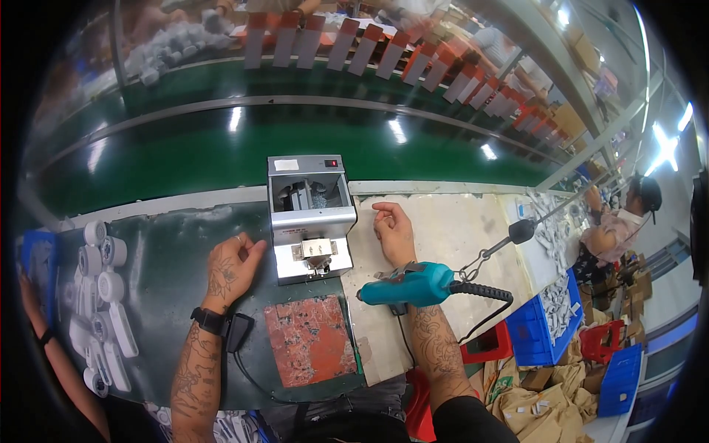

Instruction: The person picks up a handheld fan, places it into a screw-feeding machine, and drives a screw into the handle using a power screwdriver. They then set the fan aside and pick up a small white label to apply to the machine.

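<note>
A silver-grey screw feeder (pixel 310 221) stands between my hands, with small screws in its top tray. My left hand (pixel 230 264) rests on the dark green mat just left of it, fingers curled in, and I see nothing in them. On the feeder's right, my right hand (pixel 395 232) lies on the beige sheet with its fingers loosely bent and apart, holding nothing. A teal electric screwdriver (pixel 410 286) hangs over my right wrist and hides part of it. Nearer me is a worn, red-painted plate (pixel 310 340).
Several white round-headed housings (pixel 111 286) lie at the left, near another person's hand (pixel 31 299) and a blue bin. A green conveyor (pixel 413 155) runs behind, with upright orange-and-white cartons (pixel 362 50) beyond. At the right are a blue crate (pixel 535 325) of white parts and another person.
</note>
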`<state>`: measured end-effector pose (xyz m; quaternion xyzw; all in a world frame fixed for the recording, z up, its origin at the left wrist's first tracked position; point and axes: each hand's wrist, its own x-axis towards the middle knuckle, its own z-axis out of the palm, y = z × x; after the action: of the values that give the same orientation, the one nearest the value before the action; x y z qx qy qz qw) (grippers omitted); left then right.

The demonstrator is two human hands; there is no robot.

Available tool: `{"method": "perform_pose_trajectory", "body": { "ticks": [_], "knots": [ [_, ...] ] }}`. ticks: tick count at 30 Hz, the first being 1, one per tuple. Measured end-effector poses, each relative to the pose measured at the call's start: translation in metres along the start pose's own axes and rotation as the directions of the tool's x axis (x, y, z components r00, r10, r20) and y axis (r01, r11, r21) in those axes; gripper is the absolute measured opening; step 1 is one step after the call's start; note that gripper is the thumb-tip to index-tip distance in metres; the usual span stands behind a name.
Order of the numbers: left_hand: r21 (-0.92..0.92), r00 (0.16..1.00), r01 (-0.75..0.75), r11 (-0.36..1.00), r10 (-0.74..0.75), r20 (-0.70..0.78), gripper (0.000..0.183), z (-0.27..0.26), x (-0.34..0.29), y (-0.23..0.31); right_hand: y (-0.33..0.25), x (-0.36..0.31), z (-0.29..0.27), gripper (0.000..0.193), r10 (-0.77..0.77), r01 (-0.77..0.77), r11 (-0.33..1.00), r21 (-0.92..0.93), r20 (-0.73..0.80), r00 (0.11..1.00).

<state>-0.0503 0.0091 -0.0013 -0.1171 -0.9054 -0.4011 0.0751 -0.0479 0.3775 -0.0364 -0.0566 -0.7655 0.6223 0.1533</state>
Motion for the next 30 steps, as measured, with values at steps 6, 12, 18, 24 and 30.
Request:
{"method": "perform_pose_trajectory", "body": {
  "ticks": [6, 12, 18, 24, 30],
  "knots": [
    [-0.007, 1.0, 0.009, 1.0, -0.009, 0.0, 0.04, 0.001, 0.0, 0.0, 0.008, 0.003, -0.003, 0.039, -0.012, 0.012, 0.999, 0.039, 0.001, 1.0],
    [0.007, 1.0, 0.01, 1.0, -0.01, 0.002, 0.04, 0.0, 0.0, 0.0, 0.01, 0.003, -0.002, 0.039, -0.017, 0.017, 0.998, 0.053, 0.007, 1.0],
    [0.0, 1.0, 0.005, 1.0, -0.005, 0.008, 0.041, 0.0, 0.0, 0.001, 0.006, 0.002, -0.002, 0.039, -0.016, 0.015, 0.998, 0.056, 0.003, 1.0],
    [0.004, 1.0, 0.003, 1.0, -0.003, -0.001, 0.041, 0.0, 0.0, 0.001, -0.006, -0.002, 0.0, 0.038, -0.001, 0.001, 1.0, -0.01, -0.009, 1.0],
    [-0.013, 1.0, -0.002, 1.0, 0.002, -0.005, 0.041, 0.001, 0.0, 0.001, -0.009, -0.004, -0.001, 0.038, -0.011, 0.011, 1.0, -0.012, -0.001, 1.0]
  ]
}}
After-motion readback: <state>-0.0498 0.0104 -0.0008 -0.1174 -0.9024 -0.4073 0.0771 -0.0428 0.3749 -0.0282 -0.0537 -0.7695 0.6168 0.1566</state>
